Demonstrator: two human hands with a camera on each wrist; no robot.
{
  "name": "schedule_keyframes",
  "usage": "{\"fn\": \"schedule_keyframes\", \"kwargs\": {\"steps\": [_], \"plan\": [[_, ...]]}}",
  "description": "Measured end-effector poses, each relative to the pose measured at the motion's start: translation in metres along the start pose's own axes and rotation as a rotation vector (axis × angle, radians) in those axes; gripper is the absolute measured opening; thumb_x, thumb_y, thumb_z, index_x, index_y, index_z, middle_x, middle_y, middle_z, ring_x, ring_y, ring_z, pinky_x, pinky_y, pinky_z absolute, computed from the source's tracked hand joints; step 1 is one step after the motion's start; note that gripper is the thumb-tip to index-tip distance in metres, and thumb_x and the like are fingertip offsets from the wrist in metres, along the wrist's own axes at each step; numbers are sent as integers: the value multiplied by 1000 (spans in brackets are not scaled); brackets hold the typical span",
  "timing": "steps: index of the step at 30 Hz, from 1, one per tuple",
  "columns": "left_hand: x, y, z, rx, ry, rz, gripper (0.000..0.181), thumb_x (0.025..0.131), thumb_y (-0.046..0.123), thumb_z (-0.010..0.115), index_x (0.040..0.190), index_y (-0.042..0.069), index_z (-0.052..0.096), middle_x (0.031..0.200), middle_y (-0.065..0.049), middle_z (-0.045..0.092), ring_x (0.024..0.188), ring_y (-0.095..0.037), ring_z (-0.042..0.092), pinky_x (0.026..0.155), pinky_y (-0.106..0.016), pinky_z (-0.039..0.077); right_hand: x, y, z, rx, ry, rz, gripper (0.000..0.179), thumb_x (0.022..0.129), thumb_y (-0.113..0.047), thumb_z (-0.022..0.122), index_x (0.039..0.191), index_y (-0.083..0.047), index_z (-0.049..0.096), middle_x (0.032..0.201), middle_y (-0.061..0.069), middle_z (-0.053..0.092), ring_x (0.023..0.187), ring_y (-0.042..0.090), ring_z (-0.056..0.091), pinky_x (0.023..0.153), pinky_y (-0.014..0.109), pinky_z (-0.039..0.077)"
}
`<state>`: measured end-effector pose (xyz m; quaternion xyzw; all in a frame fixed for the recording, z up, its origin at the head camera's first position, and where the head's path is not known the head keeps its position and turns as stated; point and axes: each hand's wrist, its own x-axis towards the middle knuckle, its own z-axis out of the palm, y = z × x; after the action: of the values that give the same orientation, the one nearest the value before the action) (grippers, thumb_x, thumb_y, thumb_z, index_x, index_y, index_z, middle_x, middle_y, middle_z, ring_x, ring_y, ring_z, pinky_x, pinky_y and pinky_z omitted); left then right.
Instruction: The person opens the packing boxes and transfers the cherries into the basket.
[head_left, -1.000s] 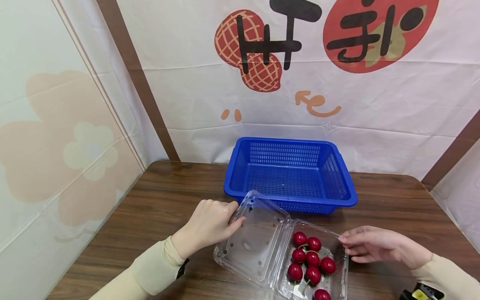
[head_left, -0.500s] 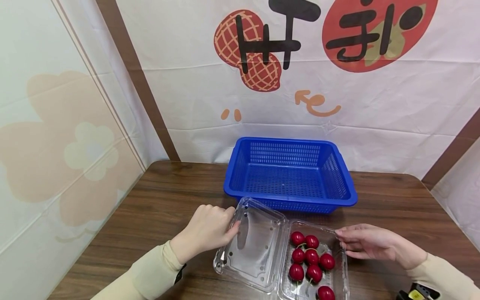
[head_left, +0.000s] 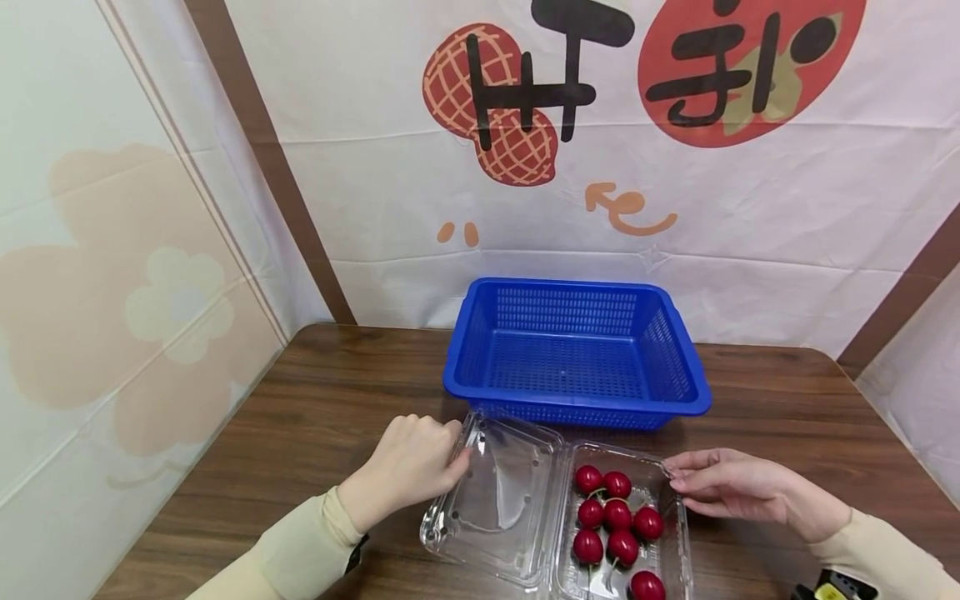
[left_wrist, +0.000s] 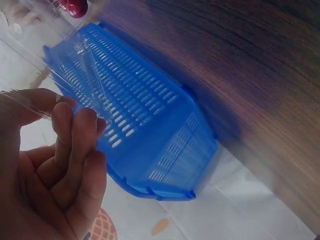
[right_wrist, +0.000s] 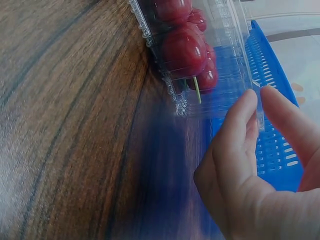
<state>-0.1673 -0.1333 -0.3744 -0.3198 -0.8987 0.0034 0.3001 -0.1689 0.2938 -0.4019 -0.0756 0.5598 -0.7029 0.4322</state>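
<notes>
A clear plastic clamshell box (head_left: 564, 533) lies opened out at the front of the table, its lid (head_left: 498, 500) folded to the left. Several dark red cherries (head_left: 617, 514), some with green stems, sit in the right half. My left hand (head_left: 408, 467) pinches the lid's outer left edge between thumb and curled fingers; the left wrist view shows this edge close up. At the other side, my right hand (head_left: 738, 492) pinches the box's upper right rim between thumb and fingertips. In the right wrist view cherries (right_wrist: 185, 52) show through the clear wall.
A blue plastic basket (head_left: 577, 404) with slotted walls stands just behind the box, nothing visible inside. The brown wooden table (head_left: 337, 367) ends at a white printed cloth (head_left: 390, 192) behind it. Another cloth hangs along the left side.
The raised lid has come down lower and flatter, my left hand sinking with it. The box and my right hand have shifted slightly left in the head view.
</notes>
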Motion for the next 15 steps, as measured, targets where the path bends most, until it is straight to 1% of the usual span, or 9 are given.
{"fn": "schedule_keyframes", "kwargs": {"steps": [3, 8, 15], "plan": [[-1, -1, 1, -3, -20, -5, 38, 74, 34, 70, 53, 18, 43, 42, 5, 42, 33, -14, 37, 32, -26, 21, 1, -2, 0, 5, 4, -8, 25, 94, -2, 50, 113, -14, 63, 101, -7, 68, 96, 3, 64, 88, 21, 53], [-1, -2, 4, -13, -46, -13, 38, 75, 34, 69, 52, 18, 42, 42, 6, 40, 34, -13, 33, 32, -26, 20, 2, -4, -1, 9, 35, -19, 24, 94, -3, 51, 112, -14, 64, 104, -6, 69, 95, 3, 65, 87, 21, 53], [-2, -3, 9, -11, -52, -17, 38, 75, 33, 69, 52, 18, 43, 43, 3, 43, 34, -17, 39, 32, -28, 22, 4, -5, -2, 60, 48, -39, 24, 94, -1, 52, 109, -13, 65, 104, -4, 70, 97, 4, 65, 89, 22, 52]]}}
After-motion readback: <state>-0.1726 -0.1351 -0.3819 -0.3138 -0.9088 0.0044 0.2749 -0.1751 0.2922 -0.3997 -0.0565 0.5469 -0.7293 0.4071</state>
